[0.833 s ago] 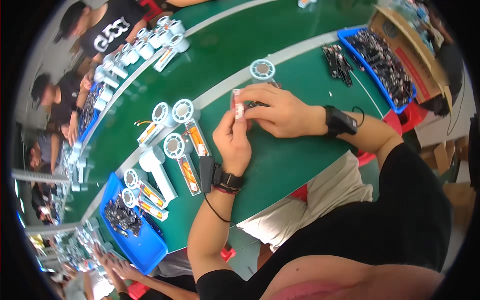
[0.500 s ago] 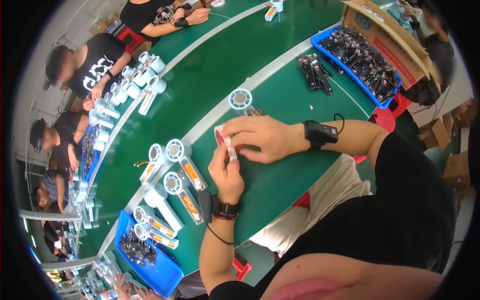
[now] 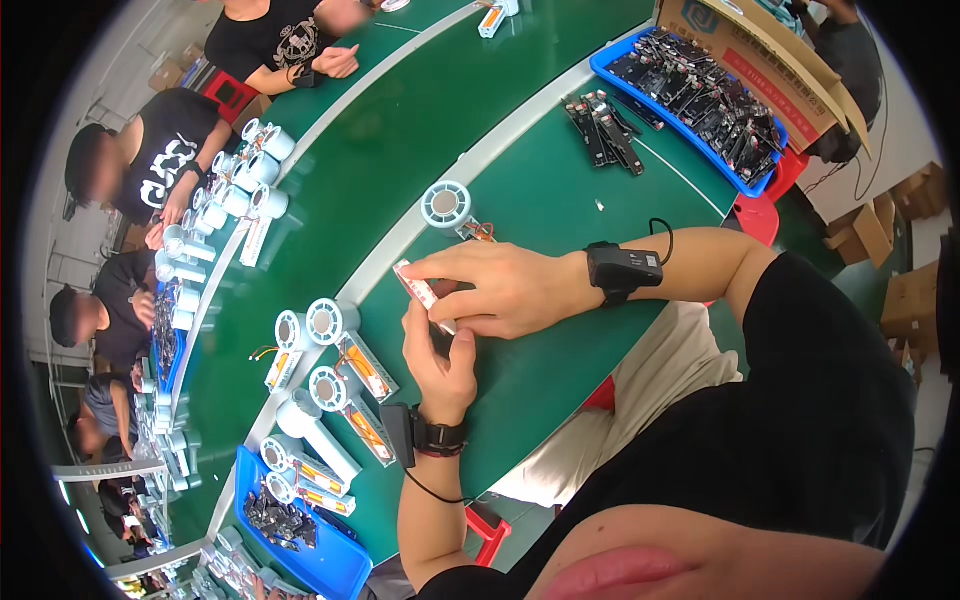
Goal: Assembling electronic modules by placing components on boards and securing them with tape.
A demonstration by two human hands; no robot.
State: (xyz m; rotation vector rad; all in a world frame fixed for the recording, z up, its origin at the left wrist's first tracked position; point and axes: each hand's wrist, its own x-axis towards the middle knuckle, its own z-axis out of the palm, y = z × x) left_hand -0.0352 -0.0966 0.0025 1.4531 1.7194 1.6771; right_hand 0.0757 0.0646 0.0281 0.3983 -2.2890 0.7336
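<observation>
Both my hands are together over the green bench, on a narrow roll of white tape with red print (image 3: pixel 418 287), seen nearly edge-on. My right hand (image 3: pixel 520 288) holds it from the right with bent fingers along its side. From below, my left hand (image 3: pixel 440 372) pinches its lower end, partly hidden by the fingers. Just beyond my right hand lies a light blue handheld fan (image 3: pixel 446 205) with loose wires. To the left of my left hand lie several more fans, among them one with an open handle and orange part inside (image 3: pixel 365 365).
A blue tray of black circuit parts (image 3: pixel 690 110) stands at the far right before a cardboard box (image 3: pixel 740 60); loose black parts (image 3: pixel 605 132) lie beside it. Another blue tray (image 3: pixel 335 555) is at lower left. Co-workers sit across the belt (image 3: pixel 330 215) with more fans.
The roll has turned from a visible ring to nearly edge-on. My hands have shifted slightly left in the picture, and the whole view has shifted a little too.
</observation>
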